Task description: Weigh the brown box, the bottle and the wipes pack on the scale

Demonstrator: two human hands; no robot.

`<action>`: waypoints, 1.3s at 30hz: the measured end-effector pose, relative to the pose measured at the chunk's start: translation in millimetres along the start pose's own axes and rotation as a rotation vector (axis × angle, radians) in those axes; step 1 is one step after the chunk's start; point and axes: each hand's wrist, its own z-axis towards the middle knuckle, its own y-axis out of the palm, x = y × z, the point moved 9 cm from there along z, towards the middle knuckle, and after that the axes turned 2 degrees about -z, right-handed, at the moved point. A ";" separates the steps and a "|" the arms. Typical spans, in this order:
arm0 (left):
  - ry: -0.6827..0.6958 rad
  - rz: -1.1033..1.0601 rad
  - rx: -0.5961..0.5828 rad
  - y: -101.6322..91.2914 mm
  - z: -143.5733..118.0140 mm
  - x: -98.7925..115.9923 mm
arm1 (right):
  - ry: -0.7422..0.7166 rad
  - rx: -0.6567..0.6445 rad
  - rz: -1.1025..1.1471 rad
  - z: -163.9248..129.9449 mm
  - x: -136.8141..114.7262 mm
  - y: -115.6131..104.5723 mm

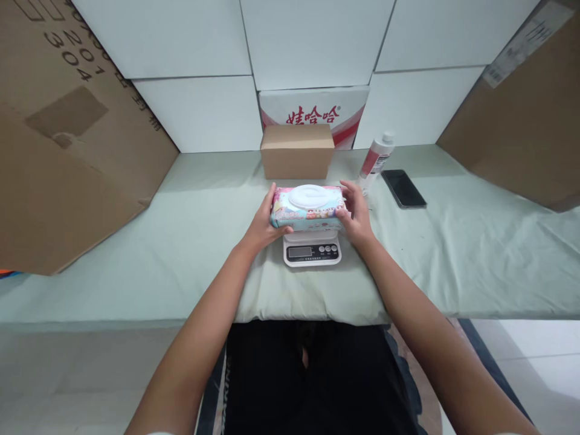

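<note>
While I look down, my left hand (pixel 261 225) and right hand (pixel 356 212) grasping the ends of a wipes pack (pixel 307 208), pack resting on a small scale (pixel 312 249), cardboard box (pixel 296 151) behind, phone (pixel 403 188) well right.

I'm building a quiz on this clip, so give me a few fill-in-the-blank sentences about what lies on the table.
1. Both hands, the left hand and the right hand, grip the ends of a pack of ____ with a white lid.
2. The pack sits over a small kitchen ____ with a display.
3. Behind the scale stands a closed brown ____ box.
4. The phone lies face up to the ____ of the bottle.

Missing words: wet wipes; scale; cardboard; right
</note>
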 end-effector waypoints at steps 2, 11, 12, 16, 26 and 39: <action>-0.031 -0.025 0.001 0.5 0.2 -3.2 | 0.000 -0.028 -0.010 0.2 -0.4 1.2; -0.084 -0.027 0.048 -1.5 -0.2 -8.1 | 0.007 -0.084 -0.069 0.6 -2.8 5.8; -0.085 -0.025 0.047 -1.5 -0.4 -8.2 | 0.006 -0.085 -0.067 0.8 -3.5 6.1; -0.077 -0.011 0.042 -1.0 -0.5 -8.0 | 0.016 -0.063 -0.052 1.1 -4.3 5.2; -0.064 0.098 0.084 -5.0 -3.3 6.8 | 0.022 -0.025 0.001 0.7 -10.4 4.1; -0.013 -0.203 -0.228 179.7 27.9 124.9 | 0.092 0.297 -0.151 -79.3 -21.9 -206.5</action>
